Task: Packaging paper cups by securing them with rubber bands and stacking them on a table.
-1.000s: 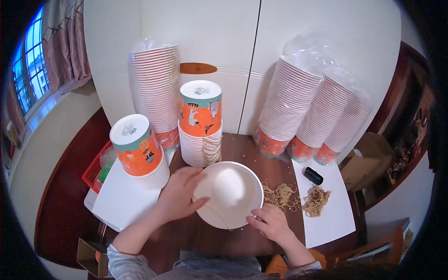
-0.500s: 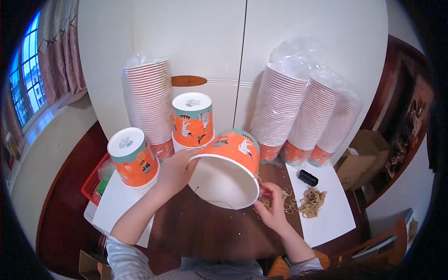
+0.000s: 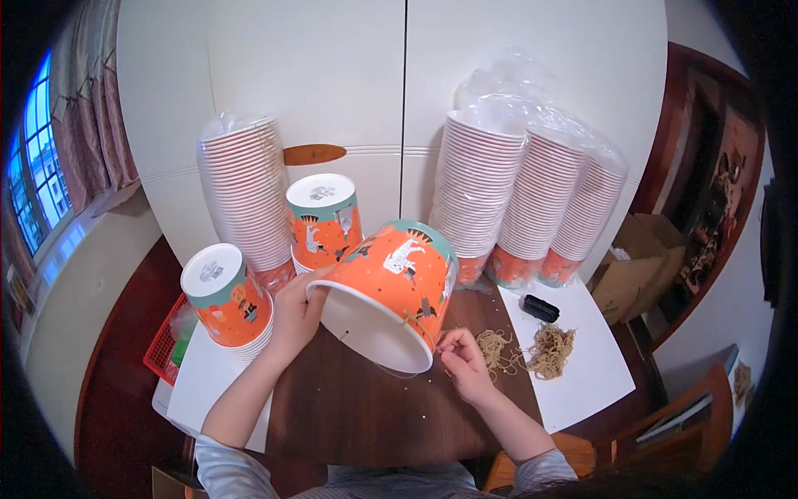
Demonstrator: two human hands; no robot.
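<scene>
My left hand (image 3: 293,314) grips the rim of an orange paper bucket (image 3: 391,287) with a white inside, tipped on its side with its mouth toward me above a dark wooden table (image 3: 366,412). My right hand (image 3: 460,359) pinches at the lower right edge of the bucket's rim, fingers closed on something thin that I cannot make out. Just right of that hand lie heaps of tan rubber bands (image 3: 532,349).
Upside-down orange bucket stacks stand at the left (image 3: 226,295) and behind (image 3: 324,220). Tall wrapped stacks of buckets rise at the back left (image 3: 245,195) and back right (image 3: 524,204). A white sheet (image 3: 582,374) carries a small black object (image 3: 540,308). A red basket (image 3: 169,337) sits far left.
The bucket has been lifted and tipped from mouth-up to lying on its side. My right hand moved up to its rim; the left hand kept its hold.
</scene>
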